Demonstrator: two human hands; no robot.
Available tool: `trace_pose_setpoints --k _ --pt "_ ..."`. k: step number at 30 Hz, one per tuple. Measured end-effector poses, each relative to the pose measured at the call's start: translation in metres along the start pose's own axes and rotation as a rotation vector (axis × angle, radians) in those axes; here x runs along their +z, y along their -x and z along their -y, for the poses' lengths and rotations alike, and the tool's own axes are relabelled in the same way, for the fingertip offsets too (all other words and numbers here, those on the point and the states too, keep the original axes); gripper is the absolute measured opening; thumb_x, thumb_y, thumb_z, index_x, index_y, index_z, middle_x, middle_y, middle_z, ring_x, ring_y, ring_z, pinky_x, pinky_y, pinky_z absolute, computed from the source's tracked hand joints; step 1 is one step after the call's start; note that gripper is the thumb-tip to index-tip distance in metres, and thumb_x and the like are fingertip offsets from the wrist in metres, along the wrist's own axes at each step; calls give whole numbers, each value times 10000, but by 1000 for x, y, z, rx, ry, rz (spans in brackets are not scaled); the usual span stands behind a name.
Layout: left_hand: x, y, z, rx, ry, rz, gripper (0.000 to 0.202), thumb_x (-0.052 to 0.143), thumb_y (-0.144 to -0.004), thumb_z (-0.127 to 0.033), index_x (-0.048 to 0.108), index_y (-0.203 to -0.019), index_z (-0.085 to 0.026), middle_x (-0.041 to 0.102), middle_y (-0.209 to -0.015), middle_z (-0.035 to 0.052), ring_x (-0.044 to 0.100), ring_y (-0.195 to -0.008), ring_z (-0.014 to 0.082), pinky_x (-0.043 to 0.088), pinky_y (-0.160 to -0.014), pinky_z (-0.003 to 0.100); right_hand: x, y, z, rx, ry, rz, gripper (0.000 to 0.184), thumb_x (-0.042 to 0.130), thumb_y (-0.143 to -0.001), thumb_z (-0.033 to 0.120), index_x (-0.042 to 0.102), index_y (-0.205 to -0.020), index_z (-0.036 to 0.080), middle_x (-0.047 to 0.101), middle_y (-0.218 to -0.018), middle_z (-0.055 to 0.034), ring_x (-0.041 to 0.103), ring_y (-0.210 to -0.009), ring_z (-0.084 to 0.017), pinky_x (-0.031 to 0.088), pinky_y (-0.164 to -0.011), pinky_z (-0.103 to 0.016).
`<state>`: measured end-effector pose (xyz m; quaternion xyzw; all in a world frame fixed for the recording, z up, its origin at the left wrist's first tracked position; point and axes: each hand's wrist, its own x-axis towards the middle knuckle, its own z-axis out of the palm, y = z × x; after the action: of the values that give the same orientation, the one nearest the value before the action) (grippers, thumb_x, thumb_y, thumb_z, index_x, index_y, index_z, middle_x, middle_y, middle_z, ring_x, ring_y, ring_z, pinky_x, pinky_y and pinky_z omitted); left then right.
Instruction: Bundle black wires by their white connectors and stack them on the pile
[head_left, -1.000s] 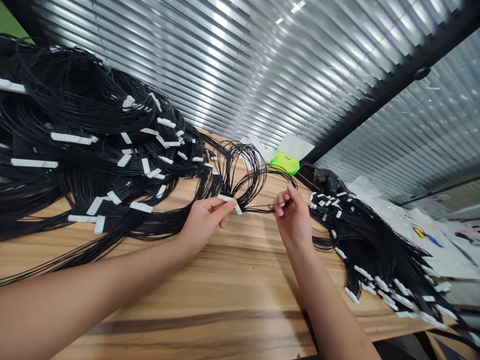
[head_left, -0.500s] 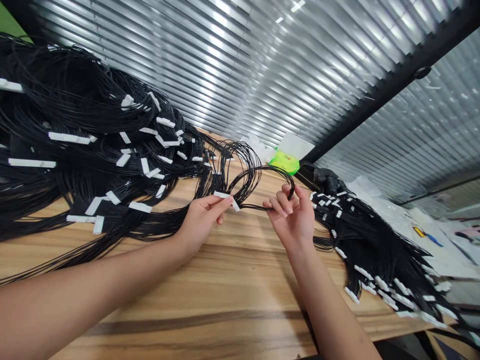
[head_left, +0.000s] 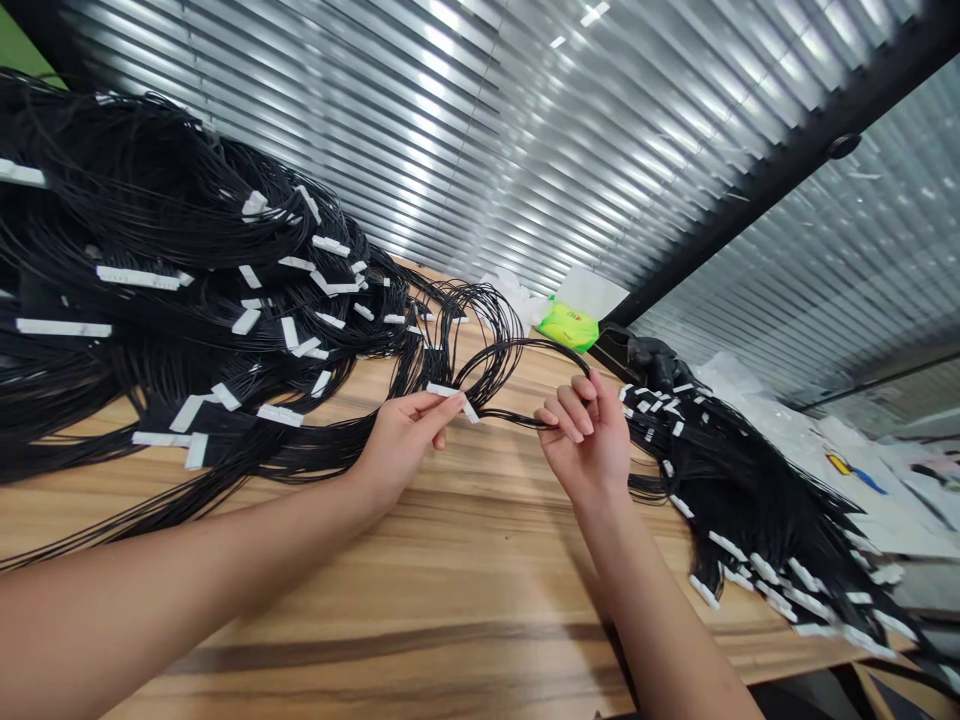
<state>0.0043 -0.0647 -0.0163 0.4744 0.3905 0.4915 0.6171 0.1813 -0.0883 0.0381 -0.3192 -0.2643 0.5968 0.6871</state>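
While my left hand (head_left: 403,452) pinches a white connector (head_left: 448,393) tight between thumb and fingers, my right hand (head_left: 589,432) holds the black wires (head_left: 510,416) running from it in a half-closed grip, the strands arching in a loop above the worktop (head_left: 360,620). Just beyond the right hand, a pile of connector-tipped wires (head_left: 739,490) reaches the worktop's right edge; a bigger pile (head_left: 165,230) fills the left side, the looped strands merging into it. Past the far edge sit a green packet (head_left: 566,325) and blinds (head_left: 420,130).
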Motion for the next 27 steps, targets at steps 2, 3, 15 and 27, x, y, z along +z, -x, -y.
trace_pose_setpoints --k 2,3,15,27 --pt "0 0 0 0 1 -3 297 665 -736 -445 700 -718 -151 448 -453 -47 396 -480 83 327 -508 225 1 1 1 12 51 10 254 551 -855 303 458 -640 207 131 -447 114 165 -374 -76 357 -428 -162" --pt "0 0 -1 -1 2 -3 294 668 -734 -443 701 -718 -152 449 -455 -47 395 -481 82 327 -507 223 2 2 1 5 75 15 275 552 -851 321 441 -625 210 118 -453 110 151 -382 -82 332 -409 -167" --pt "1 -1 -1 0 -19 8 310 698 -693 -464 717 -720 -155 523 -519 -30 407 -465 76 354 -476 218 -6 0 -16 -195 773 -35 415 722 -696 399 436 -475 196 257 -431 89 197 -435 -66 235 -446 -247" --pt "3 1 -2 5 -110 49 281 679 -702 -422 716 -708 -144 506 -462 -38 418 -440 84 332 -451 216 2 7 -24 -248 1074 -87 245 762 -636 374 650 -657 157 336 -437 81 247 -438 -61 161 -440 -239"
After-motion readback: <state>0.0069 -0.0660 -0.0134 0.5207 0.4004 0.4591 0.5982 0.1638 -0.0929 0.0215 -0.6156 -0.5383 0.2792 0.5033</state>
